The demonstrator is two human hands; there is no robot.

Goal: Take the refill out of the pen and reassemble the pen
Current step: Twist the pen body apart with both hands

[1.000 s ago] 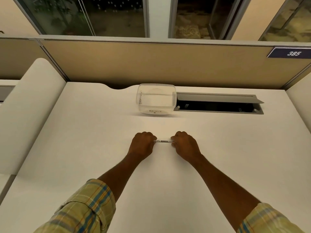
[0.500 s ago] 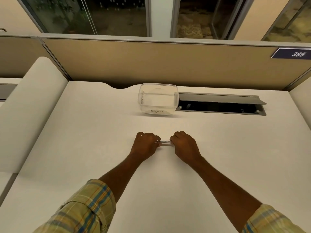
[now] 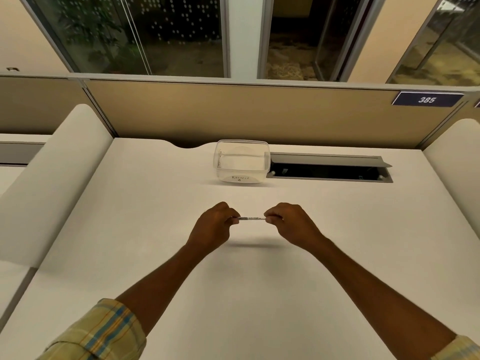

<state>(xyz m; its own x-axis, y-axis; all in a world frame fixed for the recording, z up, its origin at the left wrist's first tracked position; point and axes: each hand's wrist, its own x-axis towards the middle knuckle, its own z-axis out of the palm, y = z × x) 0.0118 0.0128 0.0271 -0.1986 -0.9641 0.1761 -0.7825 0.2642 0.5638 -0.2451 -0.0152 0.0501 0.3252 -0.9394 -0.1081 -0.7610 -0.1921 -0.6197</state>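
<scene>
A slim white pen with dark printing is held level between both hands, a little above the white desk. My left hand is closed around the pen's left end. My right hand pinches its right end. Only the middle stretch of the barrel shows; both ends are hidden inside the fingers. I cannot tell whether the refill is inside. A shadow lies on the desk under the pen.
A clear plastic tub stands at the back of the desk, centre. Right of it is an open cable slot with its lid raised. A tan partition closes the back; padded dividers flank both sides.
My hands have moved slightly apart since half a second ago, so more of the pen's barrel shows between them. The pen stays level in both hands.
</scene>
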